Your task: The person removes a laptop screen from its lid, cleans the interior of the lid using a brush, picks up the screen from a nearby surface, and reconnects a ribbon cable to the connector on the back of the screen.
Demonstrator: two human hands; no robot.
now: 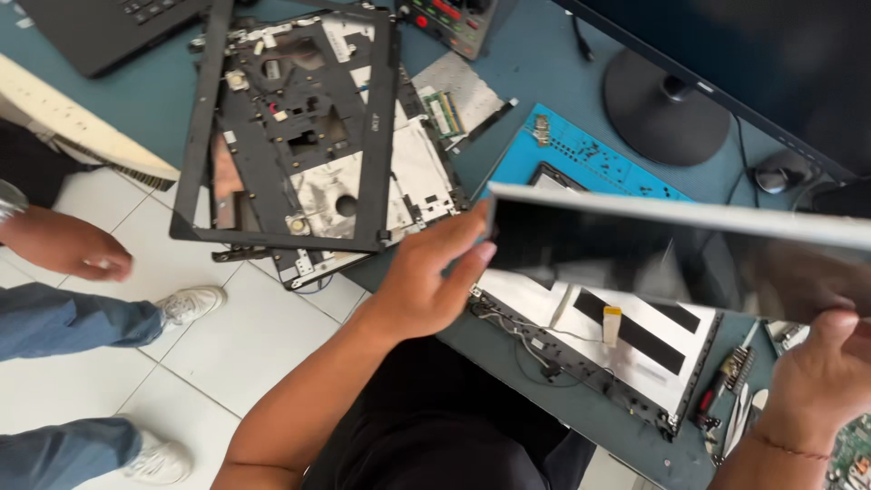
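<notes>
Black and glossy, the screen panel (671, 249) hangs tilted above the surface (535, 54), held at both ends. The left hand (431, 281) is closed on the panel's left edge, thumb on the dark face and fingers curled behind it. The right hand (826, 372) grips the panel's lower right edge from below; its fingers are mostly hidden behind the panel, so how far they wrap cannot be told.

Directly under the panel lies a laptop lid (617, 340), its silvery inner side up, with two black strips, a yellow tab and thin cables along its near edge. A blue mat (590, 150) shows beyond the panel's top edge, partly covered by it. Small tools (730, 399) lie just right of the lid, near the right hand.

To the left, a black laptop frame (290, 127) rests over a silvery base (417, 172), both jutting past the surface edge above the white tiled floor (245, 336). A green memory stick (443, 113) lies just beside them. A monitor (726, 54) on a round stand (667, 104) occupies the far right, and another laptop (100, 27) sits at the top left corner.

Another person stands at the left: one hand (68, 245), jeans (63, 322) and white shoes (186, 304) are in view, well apart from the panel.
</notes>
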